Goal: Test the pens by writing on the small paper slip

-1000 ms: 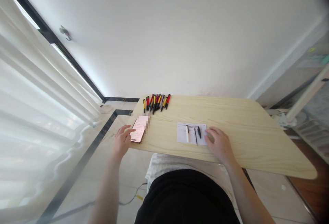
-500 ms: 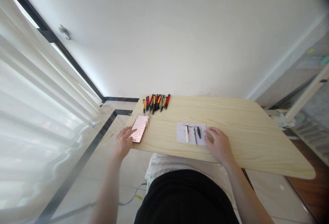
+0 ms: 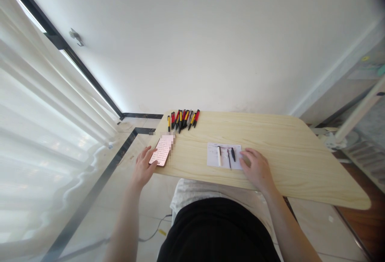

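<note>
Phone in the head view has its upper and right sides partly hidden by a blocky blur, and the lines on its lit screen are too small to read. Both forearms are cut off by the lower border. The phone lies at the left end of the pale table, just to the right of the left hand; its fingers are parted, with tips at the phone's left side, but whether they press on it, I cannot tell. The right hand is loosely curved, thumb and forefinger apart, at the right edge of a paper sheet; the contact is hard to judge. On the sheet lie a white pen, a thin dark stick and a small black piece, the last one nearest to this hand. Beyond the phone, red, yellow and black pens overlap, so their number is unclear.
</note>
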A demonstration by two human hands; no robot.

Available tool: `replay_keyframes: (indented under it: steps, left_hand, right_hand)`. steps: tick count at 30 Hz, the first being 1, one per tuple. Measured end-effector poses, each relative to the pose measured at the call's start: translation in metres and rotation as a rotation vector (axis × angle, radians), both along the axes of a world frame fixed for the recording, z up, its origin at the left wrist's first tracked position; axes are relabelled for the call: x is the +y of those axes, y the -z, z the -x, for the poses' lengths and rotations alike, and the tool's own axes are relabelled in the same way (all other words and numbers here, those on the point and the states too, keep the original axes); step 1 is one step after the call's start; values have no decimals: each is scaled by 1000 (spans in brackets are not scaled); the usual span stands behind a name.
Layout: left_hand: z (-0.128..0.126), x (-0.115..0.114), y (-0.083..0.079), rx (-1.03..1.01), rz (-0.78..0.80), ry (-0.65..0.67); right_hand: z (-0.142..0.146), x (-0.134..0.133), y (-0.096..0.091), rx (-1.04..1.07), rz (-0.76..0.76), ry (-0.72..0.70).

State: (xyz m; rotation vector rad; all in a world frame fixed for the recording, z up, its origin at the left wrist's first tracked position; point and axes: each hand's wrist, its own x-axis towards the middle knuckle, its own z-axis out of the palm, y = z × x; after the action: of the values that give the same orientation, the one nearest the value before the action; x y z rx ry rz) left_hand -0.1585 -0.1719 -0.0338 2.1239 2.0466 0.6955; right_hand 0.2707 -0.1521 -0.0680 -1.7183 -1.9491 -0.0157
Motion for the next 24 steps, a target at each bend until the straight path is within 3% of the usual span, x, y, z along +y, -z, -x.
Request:
replay_keyframes:
  steps: [9, 24]
  left_hand:
    - [1, -1, 1, -28, 6, -25]
    - [3, -2, 5, -9, -31, 62]
  right_hand:
    - [0, 0, -1, 12, -7, -5]
    - [1, -1, -6, 17, 0, 0]
